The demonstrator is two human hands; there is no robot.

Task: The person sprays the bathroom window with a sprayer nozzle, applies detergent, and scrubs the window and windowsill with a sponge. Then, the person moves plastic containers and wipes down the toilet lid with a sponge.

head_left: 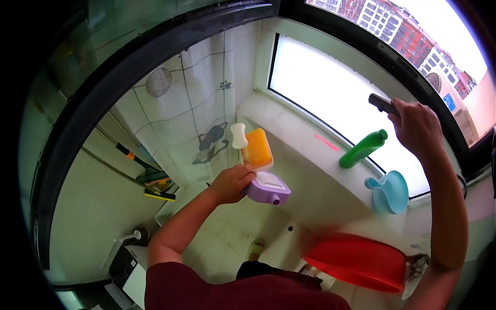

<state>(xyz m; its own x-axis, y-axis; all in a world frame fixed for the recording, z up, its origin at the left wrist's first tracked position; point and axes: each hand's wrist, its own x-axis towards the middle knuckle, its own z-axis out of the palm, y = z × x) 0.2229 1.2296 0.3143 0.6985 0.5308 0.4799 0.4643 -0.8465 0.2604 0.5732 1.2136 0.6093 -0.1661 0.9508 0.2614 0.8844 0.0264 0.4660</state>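
Note:
My left hand (231, 184) is closed around a purple bottle (267, 188) with a white label, its spout tilted down toward me. Right against it is an orange container (258, 149) with a white, waisted piece (238, 136) at its upper left; whether my fingers hold this one too is hidden. Raised in front of the window, my right hand (416, 126) is closed on a dark grey handle (382, 104). Whether that handle is fixed to the window frame I cannot tell. A green bottle (363, 149) leans on the sill below this hand, beside a light-blue scoop (391, 192).
A red basin (356, 262) stands low at right. The white ledge (310, 129) runs under the frosted window (320, 72), with a pink strip (326, 142) on it. At left are a patterned curtain (201, 93) and a yellow-edged broom or squeegee (159, 195). A black frame (155, 46) arches overhead.

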